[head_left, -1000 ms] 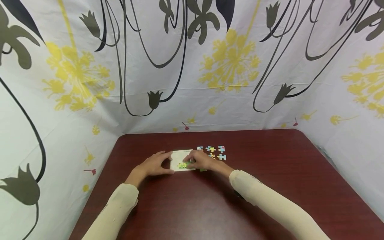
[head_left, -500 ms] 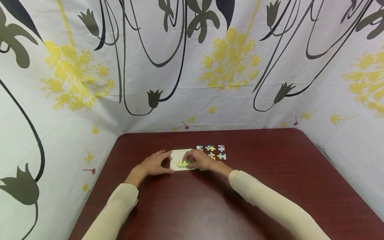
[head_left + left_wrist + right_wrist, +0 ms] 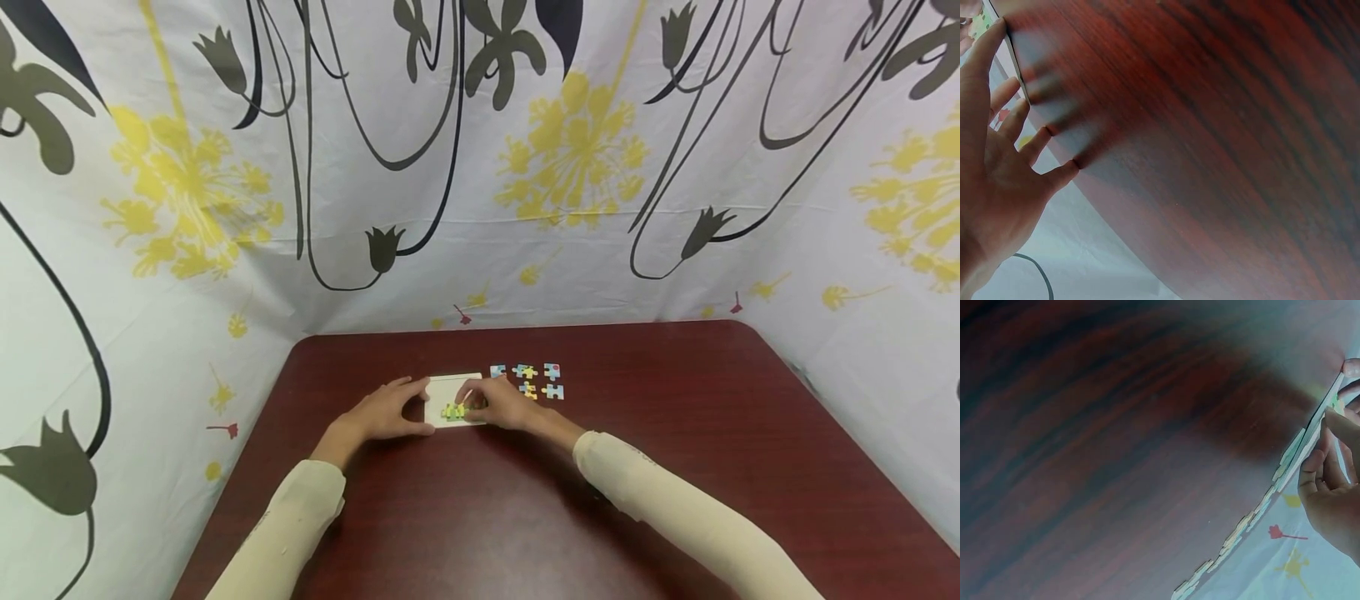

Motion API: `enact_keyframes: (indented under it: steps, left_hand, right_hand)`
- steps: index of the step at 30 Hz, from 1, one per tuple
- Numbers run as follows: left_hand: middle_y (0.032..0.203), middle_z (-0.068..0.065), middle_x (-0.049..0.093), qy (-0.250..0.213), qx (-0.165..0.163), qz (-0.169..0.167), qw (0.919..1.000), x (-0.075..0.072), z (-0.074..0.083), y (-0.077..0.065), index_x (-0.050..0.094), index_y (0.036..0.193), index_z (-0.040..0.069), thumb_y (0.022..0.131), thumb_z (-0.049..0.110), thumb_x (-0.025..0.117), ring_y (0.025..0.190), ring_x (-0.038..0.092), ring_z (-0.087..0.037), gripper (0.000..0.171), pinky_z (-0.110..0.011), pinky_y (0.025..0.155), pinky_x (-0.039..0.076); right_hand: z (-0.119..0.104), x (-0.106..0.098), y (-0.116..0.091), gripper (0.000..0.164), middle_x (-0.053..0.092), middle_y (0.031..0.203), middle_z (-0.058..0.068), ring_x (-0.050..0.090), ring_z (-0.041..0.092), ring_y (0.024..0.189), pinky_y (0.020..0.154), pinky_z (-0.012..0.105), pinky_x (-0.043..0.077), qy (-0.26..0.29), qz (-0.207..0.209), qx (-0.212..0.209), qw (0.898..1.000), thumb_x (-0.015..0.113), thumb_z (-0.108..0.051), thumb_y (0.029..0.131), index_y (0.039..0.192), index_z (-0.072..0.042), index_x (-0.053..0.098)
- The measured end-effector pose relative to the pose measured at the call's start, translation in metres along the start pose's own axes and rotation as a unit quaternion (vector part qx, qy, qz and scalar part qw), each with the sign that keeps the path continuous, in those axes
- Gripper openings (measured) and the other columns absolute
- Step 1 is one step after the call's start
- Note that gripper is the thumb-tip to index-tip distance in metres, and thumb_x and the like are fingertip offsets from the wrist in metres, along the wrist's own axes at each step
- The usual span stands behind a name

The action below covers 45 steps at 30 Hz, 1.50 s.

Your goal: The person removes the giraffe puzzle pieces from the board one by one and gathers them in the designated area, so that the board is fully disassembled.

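Resting flat at the near middle of the glossy dark-red wooden table [image 3: 675, 467], the white puzzle tray [image 3: 448, 388] is being steadied by the left hand [image 3: 382, 414], fingers spread and relaxed against its left edge. The right hand [image 3: 501, 403] is pinching a green-yellow puzzle piece [image 3: 453, 411] over the tray. It looks light, thin, stiff card, best gripped by its edges. Farther right, loose pieces [image 3: 534, 381] are lying flat.

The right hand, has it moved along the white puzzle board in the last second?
Yes, slightly. The right hand has slid left across the white puzzle board, toward the left hand that holds the board's left edge.
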<state>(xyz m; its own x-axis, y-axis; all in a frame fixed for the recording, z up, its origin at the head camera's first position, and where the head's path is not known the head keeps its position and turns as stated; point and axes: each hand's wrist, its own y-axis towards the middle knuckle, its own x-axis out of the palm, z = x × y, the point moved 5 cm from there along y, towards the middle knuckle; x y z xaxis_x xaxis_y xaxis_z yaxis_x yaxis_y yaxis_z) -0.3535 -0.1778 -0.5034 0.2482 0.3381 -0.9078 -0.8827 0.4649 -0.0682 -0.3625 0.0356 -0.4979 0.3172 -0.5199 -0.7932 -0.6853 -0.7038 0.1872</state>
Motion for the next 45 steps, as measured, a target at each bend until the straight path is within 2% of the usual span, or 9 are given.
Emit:
enact_keyframes:
  steps: [7, 12, 20, 28, 36, 45]
  left_hand:
    - [0.151, -0.001, 0.055, 0.001, -0.001, 0.001, 1.0, 0.0, -0.001, 0.0, 0.049, 0.155, 0.019, 0.085, 0.059, 0.08, 0.153, 0.031, -0.035, 0.086, -0.07, 0.112, 0.032]
    - [0.15, 0.0, 0.056, -0.001, 0.001, 0.002, 1.0, 0.0, -0.001, -0.002, 0.048, 0.155, 0.018, 0.085, 0.058, 0.08, 0.153, 0.031, -0.035, 0.086, -0.07, 0.112, 0.033]
    - [0.151, -0.001, 0.055, -0.003, -0.004, 0.002, 1.0, -0.001, -0.003, -0.004, 0.048, 0.156, 0.019, 0.085, 0.058, 0.08, 0.153, 0.031, -0.036, 0.086, -0.07, 0.112, 0.033]
    - [0.152, -0.001, 0.054, -0.004, 0.0, 0.001, 1.0, 0.002, -0.002, -0.002, 0.05, 0.154, 0.019, 0.085, 0.059, 0.079, 0.153, 0.031, -0.036, 0.085, -0.072, 0.111, 0.032]
    - [0.151, -0.002, 0.055, -0.006, 0.003, 0.007, 1.0, 0.001, 0.0, -0.002, 0.051, 0.153, 0.019, 0.085, 0.058, 0.08, 0.153, 0.032, -0.036, 0.084, -0.07, 0.112, 0.032]
    - [0.151, -0.003, 0.055, -0.008, 0.01, 0.01, 0.9999, 0.0, 0.001, -0.005, 0.051, 0.153, 0.017, 0.085, 0.057, 0.08, 0.153, 0.032, -0.037, 0.084, -0.071, 0.112, 0.031]
  right_hand:
    - [-0.001, -0.004, -0.003, 0.021, 0.078, 0.092, 0.002, 0.072, 0.008, 0.078, 0.065, 0.022, 0.055, 0.013, 0.019, -0.002, 1.0, 0.081, -0.008, 0.091, 0.11, -0.01, 0.072]
    - [-0.002, -0.01, -0.007, 0.022, 0.078, 0.093, 0.001, 0.074, 0.01, 0.087, 0.07, 0.021, 0.054, 0.006, 0.025, 0.001, 1.0, 0.081, -0.009, 0.091, 0.111, -0.01, 0.072]
    - [-0.002, -0.016, -0.009, 0.022, 0.078, 0.094, 0.004, 0.074, 0.014, 0.087, 0.066, 0.022, 0.05, 0.022, 0.026, -0.011, 0.999, 0.08, -0.008, 0.092, 0.113, -0.007, 0.072]
    - [-0.003, -0.015, -0.011, 0.02, 0.079, 0.098, 0.005, 0.075, 0.014, 0.089, 0.065, 0.021, 0.05, 0.022, 0.018, 0.004, 1.0, 0.079, -0.01, 0.093, 0.112, -0.008, 0.072]
    - [0.002, -0.026, -0.021, 0.019, 0.078, 0.097, 0.005, 0.075, 0.014, 0.09, 0.076, 0.027, 0.057, 0.038, 0.025, -0.008, 0.999, 0.078, -0.006, 0.093, 0.111, -0.006, 0.071]
    - [0.015, -0.045, -0.045, 0.019, 0.078, 0.1, 0.002, 0.075, 0.013, 0.091, 0.08, 0.029, 0.058, 0.021, 0.028, 0.023, 0.999, 0.079, -0.008, 0.093, 0.11, -0.008, 0.073]
